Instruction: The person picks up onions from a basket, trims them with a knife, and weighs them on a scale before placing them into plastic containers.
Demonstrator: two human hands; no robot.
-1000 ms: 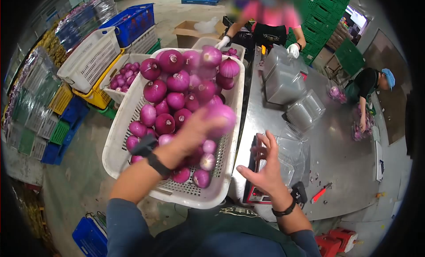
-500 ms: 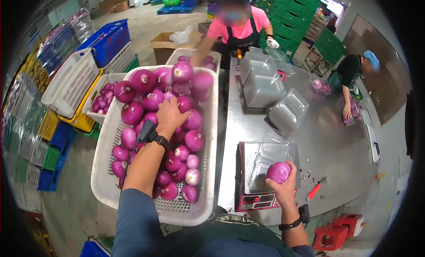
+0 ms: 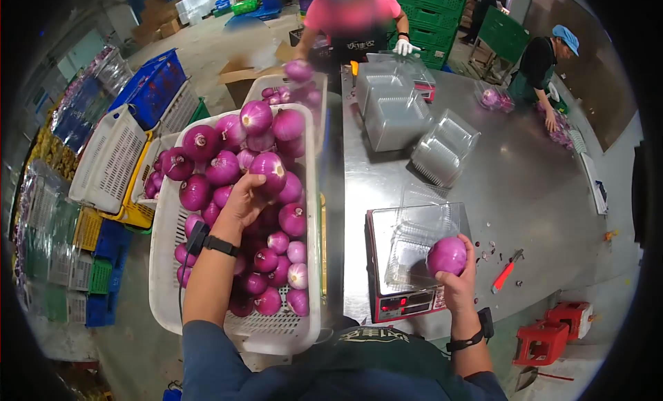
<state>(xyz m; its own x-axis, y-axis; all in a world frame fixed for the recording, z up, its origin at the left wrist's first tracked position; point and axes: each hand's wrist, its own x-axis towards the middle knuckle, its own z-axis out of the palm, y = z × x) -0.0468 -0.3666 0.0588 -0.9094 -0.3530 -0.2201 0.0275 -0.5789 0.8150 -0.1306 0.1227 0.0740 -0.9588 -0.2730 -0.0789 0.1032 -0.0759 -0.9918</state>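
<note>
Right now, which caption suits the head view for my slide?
Left hand grips a red onion over the white basket; right hand holds a second onion at the scale.

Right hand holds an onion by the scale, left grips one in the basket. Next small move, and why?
Probably lower the onion in the right hand into the clear tray on the scale: it hangs at the tray's right edge, the tray looks empty, and the left hand grips a second onion in the basket.
</note>
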